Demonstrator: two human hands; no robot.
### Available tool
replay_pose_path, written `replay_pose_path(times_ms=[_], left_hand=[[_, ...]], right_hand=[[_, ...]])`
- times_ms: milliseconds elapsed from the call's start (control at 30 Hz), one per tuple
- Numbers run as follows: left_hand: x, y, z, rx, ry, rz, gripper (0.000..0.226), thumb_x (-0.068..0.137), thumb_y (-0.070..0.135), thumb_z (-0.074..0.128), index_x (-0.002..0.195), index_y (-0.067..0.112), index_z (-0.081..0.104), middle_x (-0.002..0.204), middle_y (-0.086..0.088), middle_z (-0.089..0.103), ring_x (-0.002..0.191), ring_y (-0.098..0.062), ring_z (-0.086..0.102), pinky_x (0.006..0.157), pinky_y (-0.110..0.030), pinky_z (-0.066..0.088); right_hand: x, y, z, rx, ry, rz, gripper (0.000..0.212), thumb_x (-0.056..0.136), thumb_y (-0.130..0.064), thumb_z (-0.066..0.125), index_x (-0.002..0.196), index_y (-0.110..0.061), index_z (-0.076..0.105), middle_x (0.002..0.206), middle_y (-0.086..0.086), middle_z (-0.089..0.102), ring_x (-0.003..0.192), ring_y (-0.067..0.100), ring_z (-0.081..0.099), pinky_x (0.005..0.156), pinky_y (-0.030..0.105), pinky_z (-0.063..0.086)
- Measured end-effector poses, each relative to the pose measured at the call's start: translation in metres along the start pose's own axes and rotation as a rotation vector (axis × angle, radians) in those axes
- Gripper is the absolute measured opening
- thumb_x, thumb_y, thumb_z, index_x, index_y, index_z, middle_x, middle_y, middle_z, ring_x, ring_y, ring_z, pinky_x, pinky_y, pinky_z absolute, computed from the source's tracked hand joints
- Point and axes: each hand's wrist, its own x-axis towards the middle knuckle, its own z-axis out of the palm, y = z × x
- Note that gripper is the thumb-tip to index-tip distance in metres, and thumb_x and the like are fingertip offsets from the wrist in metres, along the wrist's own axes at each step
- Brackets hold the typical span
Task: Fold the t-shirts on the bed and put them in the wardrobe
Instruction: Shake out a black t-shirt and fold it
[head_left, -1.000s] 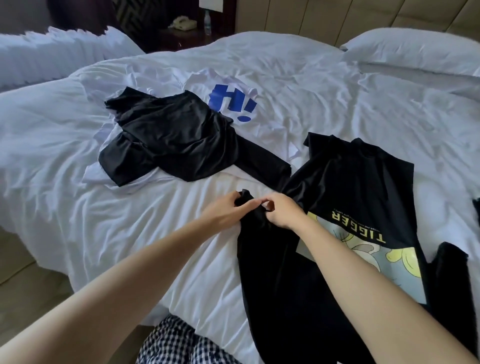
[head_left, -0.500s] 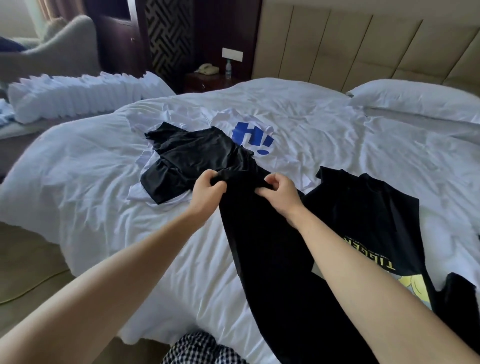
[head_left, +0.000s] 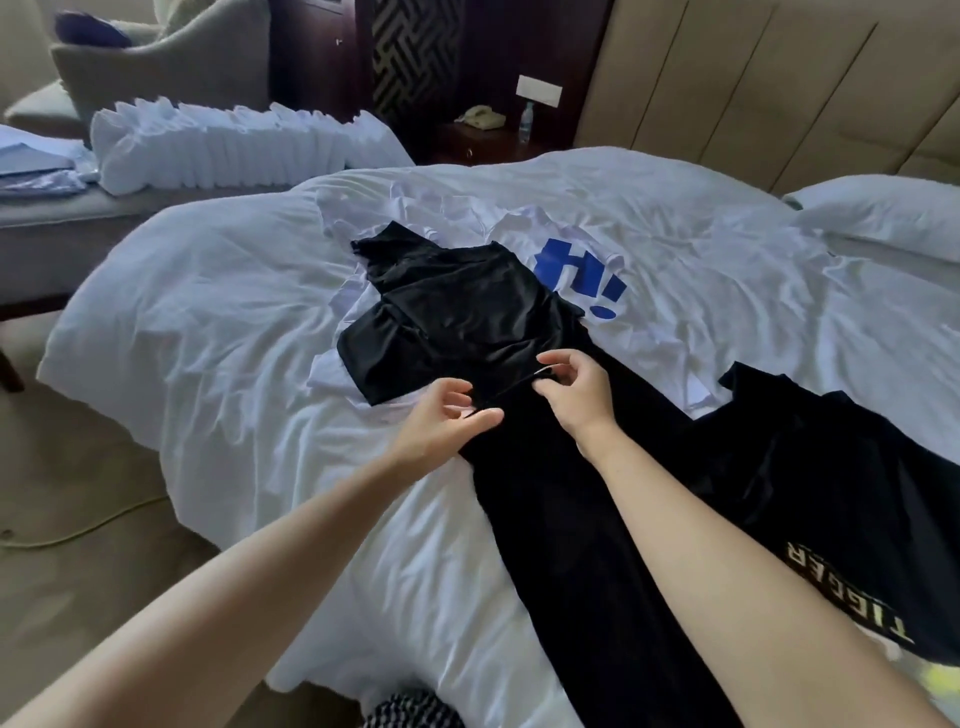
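Both hands work at the near end of a long black t-shirt (head_left: 582, 545) that lies stretched across the white bed (head_left: 218, 322), running from the middle of the bed toward its near edge. The left hand (head_left: 441, 421) has its grip pinched on the upper hem of this black t-shirt, thumb and fingertips closed on a thin fold of cloth. The right hand (head_left: 574, 392), just beside it, pinches the same hem between thumb and forefinger, the other fingers curled loosely above. The edge of cloth runs taut between the two hands. Beyond them, toward the middle of the bed, a second black t-shirt (head_left: 457, 312) lies crumpled on top of a white t-shirt (head_left: 587, 270) with a blue print. At the bed's right edge lies a black printed t-shirt (head_left: 831, 493) bearing yellow letters, touching the long black one. A white pillow (head_left: 883, 218) rests at the head of the bed by the padded headboard (head_left: 727, 93). Past the bed's far left corner sits a grey armchair (head_left: 166, 67), and a bedside cabinet (head_left: 483, 143) holds a telephone (head_left: 480, 117) and a small bottle (head_left: 527, 122).
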Motion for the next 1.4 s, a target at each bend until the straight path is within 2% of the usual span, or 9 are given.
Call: replay_pose_path(times_ms=[133,300,433,567,667,800,933,1167,1400], left_hand=[[0.010,-0.027,0.005,0.433,0.087,0.157,0.031,0.086,0.032,0.070,0.114,0.025,0.060,0.098,0.012,0.063,0.098,-0.009,0.058,0.080,-0.025,0.042],[0.022,-0.033,-0.002,0.205,0.225,0.140,0.022,0.093,0.012,0.055,0.112,0.023,0.056,0.097,0.010,0.057,0.086,-0.009,0.053,0.081,-0.025,0.041],[0.017,-0.048,-0.006,0.303,0.187,0.284,0.029,0.086,-0.001,0.056,0.102,0.024,0.057,0.096,0.018,0.050,0.090,0.000,0.046,0.076,-0.009,0.034],[0.009,-0.053,-0.002,0.405,0.214,0.343,0.027,0.086,-0.001,0.053,0.097,0.020,0.066,0.101,0.011,0.049,0.090,-0.009,0.052,0.077,-0.029,0.046],[0.000,-0.041,-0.001,0.507,0.156,0.301,0.020,0.090,0.015,0.058,0.104,0.022,0.071,0.116,0.003,0.054,0.109,-0.016,0.054,0.090,-0.036,0.048],[-0.030,-0.025,0.002,0.786,-0.013,0.139,0.047,0.092,0.049,0.054,0.136,0.032,0.052,0.159,-0.003,0.016,0.144,-0.025,0.020,0.114,-0.037,0.029],[-0.071,-0.016,0.013,0.877,-0.067,0.202,0.051,0.097,0.046,0.048,0.145,0.030,0.040,0.163,-0.006,0.001,0.150,-0.023,-0.009,0.121,-0.040,0.011],[-0.138,0.012,0.069,0.834,-0.279,0.395,0.043,0.095,0.033,0.053,0.137,0.027,0.050,0.147,0.004,0.040,0.143,-0.017,0.025,0.112,-0.031,0.031],[-0.193,0.043,0.153,0.882,-0.494,0.518,0.039,0.093,0.033,0.055,0.132,0.028,0.056,0.139,0.007,0.046,0.136,-0.014,0.035,0.108,-0.031,0.035]], right_hand=[[0.015,0.015,0.014,-0.044,0.020,-0.051,0.026,0.083,0.004,0.064,0.092,-0.021,0.066,0.088,-0.011,0.063,0.082,-0.002,0.059,0.071,0.007,0.044],[0.028,0.036,0.022,-0.167,0.032,-0.108,0.025,0.084,-0.002,0.063,0.093,-0.026,0.064,0.092,-0.009,0.065,0.092,0.008,0.061,0.082,0.017,0.048],[0.024,0.051,0.033,-0.328,-0.042,-0.105,0.023,0.087,-0.007,0.062,0.099,-0.026,0.062,0.106,-0.006,0.060,0.089,0.007,0.055,0.069,0.008,0.040],[0.015,0.051,0.030,-0.458,-0.108,-0.057,0.027,0.088,-0.016,0.065,0.114,-0.020,0.060,0.126,-0.001,0.051,0.093,0.009,0.050,0.080,0.022,0.040],[0.000,0.039,0.016,-0.501,-0.168,-0.068,0.048,0.090,-0.020,0.063,0.135,-0.022,0.049,0.148,0.001,0.036,0.126,0.017,0.046,0.095,0.025,0.039],[-0.042,0.033,-0.010,-0.619,-0.249,-0.066,0.053,0.094,-0.028,0.058,0.144,-0.028,0.041,0.160,-0.003,0.019,0.146,0.015,0.021,0.111,0.035,0.031],[-0.106,0.043,-0.048,-0.670,-0.302,-0.066,0.041,0.093,-0.030,0.056,0.134,-0.029,0.052,0.145,-0.012,0.043,0.135,0.009,0.038,0.104,0.033,0.040],[-0.205,0.055,-0.144,-0.739,-0.196,-0.021,0.033,0.094,-0.029,0.055,0.126,-0.033,0.057,0.136,-0.019,0.050,0.125,0.007,0.048,0.095,0.031,0.047],[-0.277,0.074,-0.242,-0.734,-0.027,0.071,0.025,0.092,-0.028,0.055,0.115,-0.033,0.064,0.129,-0.018,0.055,0.118,0.007,0.054,0.088,0.029,0.047]])
